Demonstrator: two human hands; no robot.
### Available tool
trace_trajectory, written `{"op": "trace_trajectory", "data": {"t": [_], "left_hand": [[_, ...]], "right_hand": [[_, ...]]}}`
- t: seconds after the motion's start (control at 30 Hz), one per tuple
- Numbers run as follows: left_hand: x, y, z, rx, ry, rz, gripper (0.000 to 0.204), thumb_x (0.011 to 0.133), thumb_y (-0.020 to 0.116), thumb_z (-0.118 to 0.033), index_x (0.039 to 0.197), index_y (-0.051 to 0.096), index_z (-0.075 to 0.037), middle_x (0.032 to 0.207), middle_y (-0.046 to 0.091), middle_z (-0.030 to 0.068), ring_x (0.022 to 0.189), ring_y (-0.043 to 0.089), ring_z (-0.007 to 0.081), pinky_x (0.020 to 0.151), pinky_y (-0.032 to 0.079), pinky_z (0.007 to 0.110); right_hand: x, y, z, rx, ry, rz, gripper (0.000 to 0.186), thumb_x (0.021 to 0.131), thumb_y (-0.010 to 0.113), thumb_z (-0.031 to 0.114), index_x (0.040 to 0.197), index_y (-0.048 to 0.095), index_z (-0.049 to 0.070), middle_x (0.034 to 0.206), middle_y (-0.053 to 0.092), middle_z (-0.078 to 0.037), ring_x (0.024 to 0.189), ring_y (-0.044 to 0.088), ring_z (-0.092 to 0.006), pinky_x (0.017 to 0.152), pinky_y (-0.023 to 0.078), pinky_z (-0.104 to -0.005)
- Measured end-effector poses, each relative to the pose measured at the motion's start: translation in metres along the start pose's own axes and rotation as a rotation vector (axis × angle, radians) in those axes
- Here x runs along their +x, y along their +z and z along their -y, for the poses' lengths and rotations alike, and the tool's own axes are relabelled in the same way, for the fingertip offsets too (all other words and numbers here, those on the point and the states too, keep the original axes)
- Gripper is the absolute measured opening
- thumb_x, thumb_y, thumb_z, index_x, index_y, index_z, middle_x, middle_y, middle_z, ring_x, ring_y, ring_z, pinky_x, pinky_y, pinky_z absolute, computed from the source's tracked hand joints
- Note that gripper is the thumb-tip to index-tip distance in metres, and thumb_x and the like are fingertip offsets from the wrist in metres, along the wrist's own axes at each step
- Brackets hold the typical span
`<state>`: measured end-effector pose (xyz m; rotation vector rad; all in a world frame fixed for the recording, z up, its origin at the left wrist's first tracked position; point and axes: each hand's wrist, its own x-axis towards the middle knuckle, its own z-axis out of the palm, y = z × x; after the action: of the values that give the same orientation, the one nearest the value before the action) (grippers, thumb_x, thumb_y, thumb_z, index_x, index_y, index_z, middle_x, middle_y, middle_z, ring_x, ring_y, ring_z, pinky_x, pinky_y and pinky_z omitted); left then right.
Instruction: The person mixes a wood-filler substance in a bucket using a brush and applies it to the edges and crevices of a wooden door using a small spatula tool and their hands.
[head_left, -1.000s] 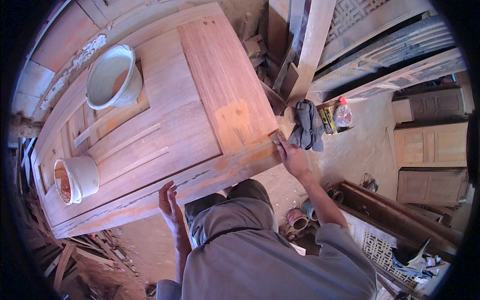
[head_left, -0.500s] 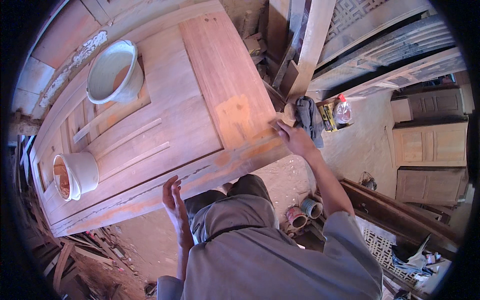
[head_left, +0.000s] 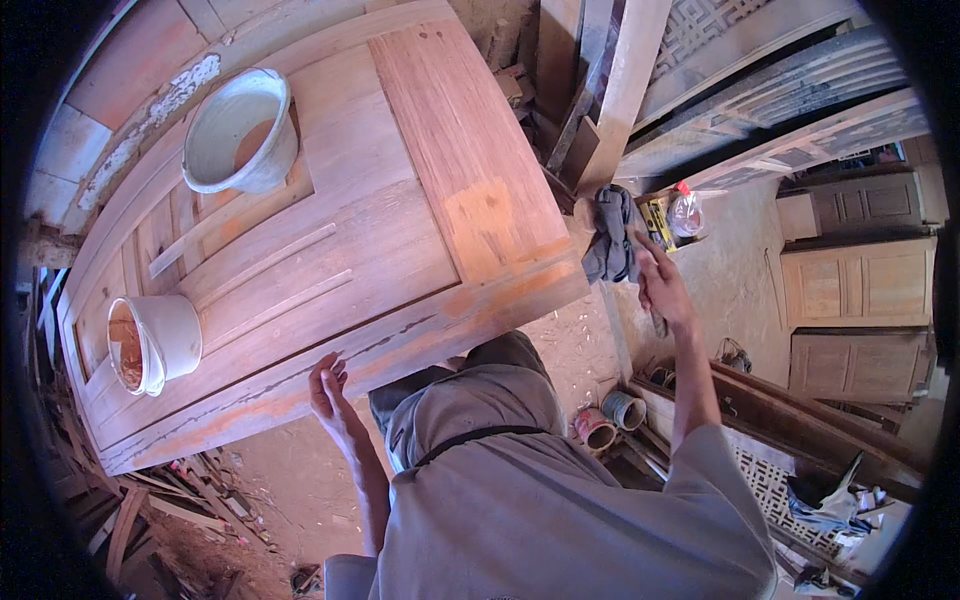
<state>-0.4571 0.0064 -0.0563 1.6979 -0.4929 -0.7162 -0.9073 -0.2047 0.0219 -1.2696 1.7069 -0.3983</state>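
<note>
A large wooden panel door (head_left: 400, 240) lies in front of me, with orange filler patches (head_left: 482, 225) at its right end and orange smears along its near edge. My right hand (head_left: 663, 285) is closed around a slim hand tool (head_left: 659, 324) with a brownish end below the fist; the rest is mostly hidden. It is off the door's right corner, beside a bundled dark grey cloth (head_left: 614, 235). My left hand (head_left: 330, 388) is at the door's near edge, fingers loosely bent and apart, holding nothing. Whether it touches the edge I cannot tell.
On the door stand a large pale bucket (head_left: 205, 150) and a smaller white bucket (head_left: 178, 340) with orange-brown material inside. A yellow-and-black box (head_left: 655, 222) sits past the cloth. Two tins (head_left: 596, 430) are on the floor at right. Wood scraps (head_left: 190, 500) lie below left.
My right hand has left the door's corner and moved right and toward me, carrying the tool. My left hand has shifted slightly left. My view has shifted slightly.
</note>
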Motion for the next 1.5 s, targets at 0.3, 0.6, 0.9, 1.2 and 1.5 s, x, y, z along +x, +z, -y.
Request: {"op": "trace_trajectory", "data": {"t": [0.3, 0.6, 0.9, 1.2, 1.5], "left_hand": [[0.041, 0.028, -0.022, 0.050, 0.074, 0.242, 0.035, 0.102, 0.052, -0.034, 0.114, 0.063, -0.003, 0.111, 0.066, 0.0089, 0.096, 0.062, 0.0164, 0.088, 0.048, 0.033], [0.021, 0.038, -0.029, 0.083, 0.096, 0.291, 0.037, 0.101, 0.052, -0.035, 0.115, 0.062, -0.002, 0.111, 0.066, 0.0098, 0.098, 0.062, 0.0186, 0.089, 0.048, 0.035], [-0.010, 0.016, -0.014, 0.093, -0.010, 0.236, 0.038, 0.101, 0.051, -0.035, 0.115, 0.061, -0.001, 0.112, 0.065, 0.0114, 0.100, 0.062, 0.0211, 0.092, 0.048, 0.036], [0.003, 0.004, -0.015, 0.054, 0.064, 0.167, 0.036, 0.102, 0.050, -0.033, 0.113, 0.062, -0.001, 0.113, 0.065, 0.0107, 0.100, 0.062, 0.0197, 0.090, 0.048, 0.035], [-0.006, 0.013, -0.016, 0.043, 0.035, 0.170, 0.033, 0.102, 0.049, -0.031, 0.114, 0.063, -0.002, 0.112, 0.066, 0.0101, 0.099, 0.062, 0.0191, 0.089, 0.047, 0.035]], "right_hand": [[-0.082, 0.113, -0.072, 0.403, -0.045, -0.175, 0.043, 0.104, 0.045, 0.025, 0.144, 0.042, 0.007, 0.066, 0.055, -0.004, 0.054, 0.058, -0.0166, 0.049, 0.048, -0.0324], [-0.076, 0.182, -0.051, -0.415, -0.276, -0.081, 0.050, 0.096, 0.057, 0.021, 0.145, 0.044, 0.022, 0.078, 0.060, -0.026, 0.070, 0.062, -0.0442, 0.065, 0.050, -0.0520], [-0.067, 0.213, -0.047, -0.526, -0.275, -0.078, 0.051, 0.097, 0.053, 0.021, 0.146, 0.040, 0.025, 0.076, 0.060, -0.024, 0.063, 0.062, -0.0423, 0.056, 0.050, -0.0533], [-0.070, 0.190, -0.066, -0.406, -0.407, -0.042, 0.052, 0.095, 0.056, 0.019, 0.145, 0.042, 0.024, 0.074, 0.060, -0.023, 0.065, 0.062, -0.0441, 0.059, 0.050, -0.0526], [-0.059, 0.195, -0.069, -0.534, -0.337, -0.114, 0.051, 0.097, 0.054, 0.026, 0.146, 0.040, 0.028, 0.075, 0.060, -0.024, 0.065, 0.063, -0.0434, 0.060, 0.052, -0.0524]]}}
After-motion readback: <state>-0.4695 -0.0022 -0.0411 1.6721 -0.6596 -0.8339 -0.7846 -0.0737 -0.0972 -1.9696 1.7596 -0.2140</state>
